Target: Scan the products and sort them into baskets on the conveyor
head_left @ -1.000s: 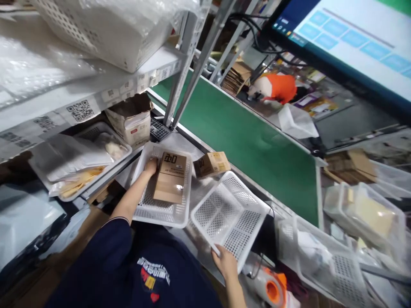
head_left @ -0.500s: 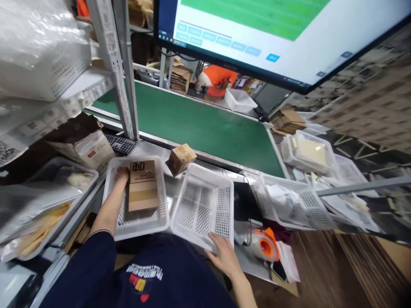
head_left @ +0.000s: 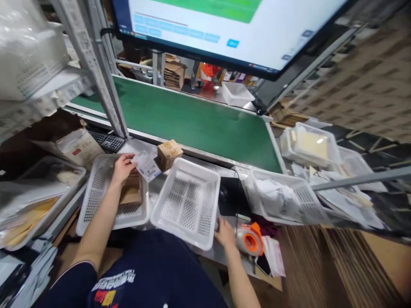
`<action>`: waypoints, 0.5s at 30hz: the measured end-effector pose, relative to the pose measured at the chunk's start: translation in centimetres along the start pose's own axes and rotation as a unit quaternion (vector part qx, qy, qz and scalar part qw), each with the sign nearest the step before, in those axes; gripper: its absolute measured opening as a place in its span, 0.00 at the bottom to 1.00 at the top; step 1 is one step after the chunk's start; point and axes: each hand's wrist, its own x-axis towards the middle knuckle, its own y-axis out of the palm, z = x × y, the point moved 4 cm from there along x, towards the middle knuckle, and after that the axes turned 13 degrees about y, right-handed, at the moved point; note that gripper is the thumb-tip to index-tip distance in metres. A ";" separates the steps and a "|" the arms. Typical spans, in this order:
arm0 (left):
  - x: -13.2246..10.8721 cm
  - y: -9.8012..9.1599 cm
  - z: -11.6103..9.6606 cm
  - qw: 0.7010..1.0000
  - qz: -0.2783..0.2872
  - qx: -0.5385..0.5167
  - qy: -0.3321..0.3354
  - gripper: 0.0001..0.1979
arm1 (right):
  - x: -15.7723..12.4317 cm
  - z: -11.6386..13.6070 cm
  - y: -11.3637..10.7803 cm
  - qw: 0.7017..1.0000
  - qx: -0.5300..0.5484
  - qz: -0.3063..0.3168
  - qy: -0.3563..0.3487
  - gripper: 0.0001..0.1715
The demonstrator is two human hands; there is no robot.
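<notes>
My left hand (head_left: pixel 121 168) is closed in a pinch on a small white printed slip (head_left: pixel 146 166), held above the left white perforated basket (head_left: pixel 96 201). A flat brown cardboard box (head_left: pixel 131 194) lies in that basket under my hand. My right hand (head_left: pixel 224 233) rests on the worktop between the empty white perforated basket (head_left: pixel 186 201) and an orange and white tape dispenser (head_left: pixel 250 239); its fingers are partly hidden. A small cardboard box (head_left: pixel 169 153) stands on the worktop behind the baskets.
A green conveyor belt (head_left: pixel 192 122) runs behind the worktop, a large monitor (head_left: pixel 218 30) above it. A keyboard (head_left: pixel 107 141) and metal rack posts (head_left: pixel 96 72) stand at left. More baskets with bags (head_left: pixel 282 201) sit at right. A person in orange (head_left: pixel 208 72) works beyond the belt.
My left hand let go of the brown box and picked up a white slip. My right hand left the empty basket's rim and moved right, toward the tape dispenser. The view swung right.
</notes>
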 end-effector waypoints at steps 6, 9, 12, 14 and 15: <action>-6.0 13.5 4.9 0.993 0.092 -0.009 -0.068 0.28 | 0.5 0.7 -0.9 0.996 0.076 0.008 0.042 0.38; -7.5 17.3 7.9 0.989 0.119 0.015 -0.089 0.22 | -0.3 -1.0 -2.9 0.991 0.114 0.009 0.066 0.36; -8.3 19.4 10.0 0.984 0.139 0.050 -0.101 0.18 | -1.8 -1.5 -6.0 0.987 0.150 0.009 0.047 0.30; -8.5 20.2 11.1 0.981 0.146 0.071 -0.108 0.17 | -3.1 -0.6 -8.1 0.987 0.157 0.025 0.013 0.28; -8.6 20.5 11.6 0.980 0.148 0.080 -0.110 0.17 | -3.7 0.2 -9.0 0.988 0.150 0.042 -0.007 0.28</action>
